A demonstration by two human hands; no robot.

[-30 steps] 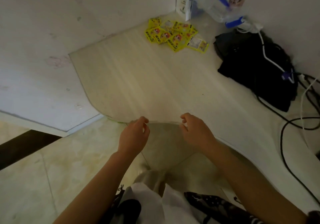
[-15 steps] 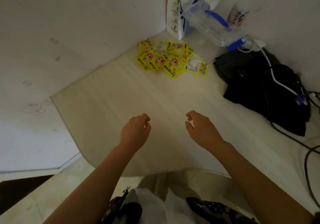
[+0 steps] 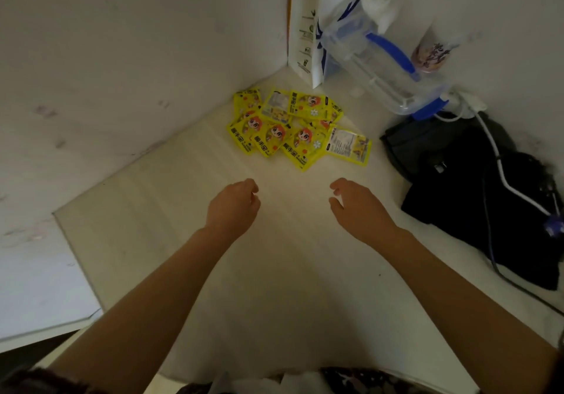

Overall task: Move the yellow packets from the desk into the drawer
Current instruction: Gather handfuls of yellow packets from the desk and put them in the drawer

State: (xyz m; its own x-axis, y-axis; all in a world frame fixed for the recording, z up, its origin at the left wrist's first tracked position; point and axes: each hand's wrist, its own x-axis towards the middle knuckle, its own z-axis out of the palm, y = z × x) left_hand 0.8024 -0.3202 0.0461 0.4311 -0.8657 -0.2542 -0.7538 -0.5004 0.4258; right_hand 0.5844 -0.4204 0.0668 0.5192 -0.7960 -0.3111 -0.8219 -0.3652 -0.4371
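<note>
Yellow packets [image 3: 293, 128] lie heaped on the pale counter [image 3: 171, 210] toward its far corner, at twelve o'clock from both hands. Left hand [image 3: 233, 207] hovers with fingers [image 3: 251, 190] loosely curled, holding nothing; right hand [image 3: 357, 207] likewise, fingers [image 3: 337, 184] relaxed and apart. Packets sit near, untouched.

I see a pale tabletop [image 3: 274, 271] with a faint wood grain and a matt, smooth finish. The yellow packets [image 3: 293, 128] in the upper middle look like glossy printed foil or plastic. Upper right, a clear plastic container [image 3: 375, 70] with blue plastic clips shines a little, beside a matt white paper bag [image 3: 308, 27]. At right, the black bag [image 3: 476, 198] looks like dull woven cloth
</note>
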